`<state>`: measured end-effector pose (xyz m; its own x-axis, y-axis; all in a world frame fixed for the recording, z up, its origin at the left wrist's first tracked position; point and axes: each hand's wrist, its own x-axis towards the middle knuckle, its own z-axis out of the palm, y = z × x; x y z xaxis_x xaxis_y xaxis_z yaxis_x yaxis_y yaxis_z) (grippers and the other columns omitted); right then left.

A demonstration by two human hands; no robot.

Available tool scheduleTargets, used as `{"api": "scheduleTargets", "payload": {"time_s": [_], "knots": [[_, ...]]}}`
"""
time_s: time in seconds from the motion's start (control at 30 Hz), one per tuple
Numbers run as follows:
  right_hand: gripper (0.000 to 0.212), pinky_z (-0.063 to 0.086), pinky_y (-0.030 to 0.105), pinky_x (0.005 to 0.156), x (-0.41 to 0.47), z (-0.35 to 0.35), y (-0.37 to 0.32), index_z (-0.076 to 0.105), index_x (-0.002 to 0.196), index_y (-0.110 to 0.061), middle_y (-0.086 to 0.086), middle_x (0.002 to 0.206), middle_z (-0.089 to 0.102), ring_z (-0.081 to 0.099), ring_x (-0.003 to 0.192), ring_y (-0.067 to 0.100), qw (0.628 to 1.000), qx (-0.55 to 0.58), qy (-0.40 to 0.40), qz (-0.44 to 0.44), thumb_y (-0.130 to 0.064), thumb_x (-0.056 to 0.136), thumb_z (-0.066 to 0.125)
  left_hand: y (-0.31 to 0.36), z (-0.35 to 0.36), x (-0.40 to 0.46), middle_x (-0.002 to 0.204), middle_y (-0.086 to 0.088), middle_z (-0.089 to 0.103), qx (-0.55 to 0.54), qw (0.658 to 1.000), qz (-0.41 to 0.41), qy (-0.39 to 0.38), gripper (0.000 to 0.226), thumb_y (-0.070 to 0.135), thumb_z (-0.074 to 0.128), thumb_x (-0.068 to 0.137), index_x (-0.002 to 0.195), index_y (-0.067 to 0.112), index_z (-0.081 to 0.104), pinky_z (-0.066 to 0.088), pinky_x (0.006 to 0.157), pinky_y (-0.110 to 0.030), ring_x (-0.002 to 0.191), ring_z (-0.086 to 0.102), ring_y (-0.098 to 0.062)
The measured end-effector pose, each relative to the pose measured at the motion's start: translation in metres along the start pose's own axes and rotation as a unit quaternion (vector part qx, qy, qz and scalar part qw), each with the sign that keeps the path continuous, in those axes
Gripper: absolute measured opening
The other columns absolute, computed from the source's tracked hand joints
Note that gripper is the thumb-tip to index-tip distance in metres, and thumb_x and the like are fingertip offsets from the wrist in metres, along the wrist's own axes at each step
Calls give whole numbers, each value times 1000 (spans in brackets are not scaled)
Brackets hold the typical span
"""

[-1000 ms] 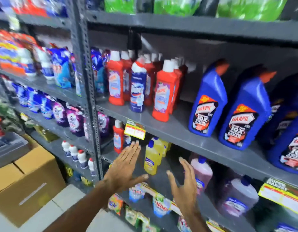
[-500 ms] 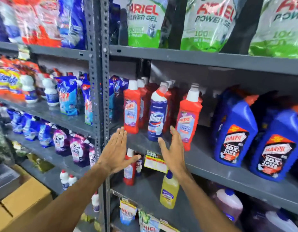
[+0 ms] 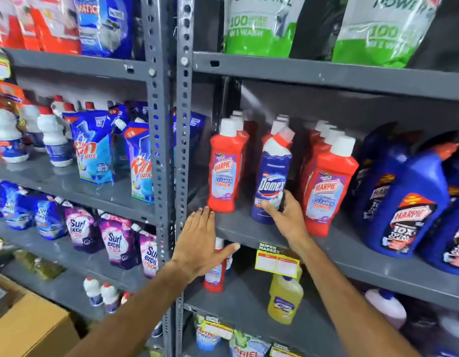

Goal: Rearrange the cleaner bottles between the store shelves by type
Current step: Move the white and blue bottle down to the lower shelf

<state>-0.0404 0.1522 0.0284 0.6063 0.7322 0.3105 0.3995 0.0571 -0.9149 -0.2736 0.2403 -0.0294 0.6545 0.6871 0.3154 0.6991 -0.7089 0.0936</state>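
A blue Domex bottle point(image 3: 272, 176) stands on the middle grey shelf point(image 3: 352, 251) between rows of red Harpic bottles point(image 3: 224, 168). More red Harpic bottles point(image 3: 326, 186) stand to its right. My right hand point(image 3: 285, 215) grips the lower part of the Domex bottle, thumb on its right side. My left hand point(image 3: 201, 243) is flat with straight fingers in front of the shelf edge, just below the left red row, holding nothing. Another red Harpic bottle point(image 3: 215, 274) on the shelf below is partly hidden behind that hand.
Large blue Harpic bottles point(image 3: 406, 204) fill the right of the same shelf. A yellow bottle point(image 3: 285, 297) stands below a price tag point(image 3: 276, 261). Perforated steel uprights point(image 3: 169, 150) divide the racks; Rin pouches point(image 3: 94, 148) and Surf Excel pouches point(image 3: 115, 240) sit left. A cardboard box point(image 3: 30, 328) lies bottom left.
Both hands rose from the lower shelf toward the middle one. My right hand reached the Domex bottle and closed around its base; my left hand stayed flat near the shelf edge.
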Motion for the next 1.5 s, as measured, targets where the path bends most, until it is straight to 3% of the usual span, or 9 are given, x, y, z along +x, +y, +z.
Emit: {"api": "scheduleTargets", "payload": {"time_s": [0.37, 0.5, 0.63, 0.7, 0.8, 0.97, 1.27, 1.43, 1.5], "knots": [[55, 58, 34, 100, -14, -2, -7, 60, 134, -10, 4, 127, 75, 73, 114, 16, 1000, 28, 3, 0, -17, 86, 85, 1, -6, -4, 175, -19, 4, -17, 1000, 7, -5, 124, 93, 9, 84, 164, -1, 4, 1, 133, -44, 163, 2, -29], [54, 58, 30, 97, -38, -5, -11, 61, 133, -11, 2, 126, 75, 73, 113, 13, 999, 36, -7, -13, -16, 85, 85, 3, 0, -31, 174, -21, -1, -18, 998, 38, 46, 116, 87, 18, 92, 163, -4, 5, -2, 132, -41, 163, 0, -31], [51, 59, 22, 89, -72, -6, -18, 63, 131, -16, -4, 122, 76, 74, 107, 4, 999, 42, -6, -28, -18, 85, 86, 1, 18, -67, 173, -23, 7, -8, 995, 62, 79, 108, 80, 26, 99, 162, -6, 14, 5, 130, -44, 162, 6, -32], [50, 60, 24, 91, -89, -6, -20, 63, 130, -16, -3, 122, 77, 74, 108, 7, 998, 44, -3, -35, -15, 85, 85, -1, 27, -81, 172, -24, 12, -18, 995, 62, 76, 107, 80, 27, 98, 162, -6, 17, 7, 130, -44, 162, 9, -32], [51, 60, 30, 93, -112, -5, -20, 64, 130, -18, -4, 121, 78, 75, 109, 11, 998, 38, -8, -40, -15, 84, 86, -6, 38, -96, 174, -22, 7, -35, 997, 50, 51, 109, 82, 26, 97, 163, -4, 12, 11, 132, -45, 163, 5, -29], [46, 58, 19, 86, -151, 3, -10, 63, 117, -32, -16, 114, 76, 74, 103, 2, 999, 39, -13, -25, -13, 83, 87, -13, 59, -111, 173, -22, 4, -36, 998, 44, 21, 111, 85, 25, 97, 164, -3, 7, 17, 131, -50, 162, 4, -30], [49, 57, 17, 85, -199, 33, 74, 62, 117, -35, -27, 112, 76, 74, 104, 2, 997, 47, -27, 57, -10, 83, 86, -20, 131, -133, 171, -27, 7, -36, 997, 42, -56, 113, 83, 20, 97, 161, -8, 11, 9, 132, -47, 161, 10, -37], [49, 60, 34, 94, -209, 47, 150, 63, 115, -34, -19, 112, 78, 75, 106, 7, 992, 20, -27, 123, -6, 81, 87, -22, 182, -129, 170, -30, 12, -48, 994, 29, -96, 113, 81, 27, 96, 160, -11, 14, 5, 131, -43, 160, 15, -40], [48, 60, 40, 96, -208, 53, 180, 64, 114, -32, -18, 112, 78, 75, 106, 8, 989, 9, -29, 145, -6, 80, 86, -21, 204, -125, 169, -32, 16, -45, 993, 23, -111, 113, 81, 23, 96, 159, -12, 18, 10, 132, -46, 158, 20, -42]]}}
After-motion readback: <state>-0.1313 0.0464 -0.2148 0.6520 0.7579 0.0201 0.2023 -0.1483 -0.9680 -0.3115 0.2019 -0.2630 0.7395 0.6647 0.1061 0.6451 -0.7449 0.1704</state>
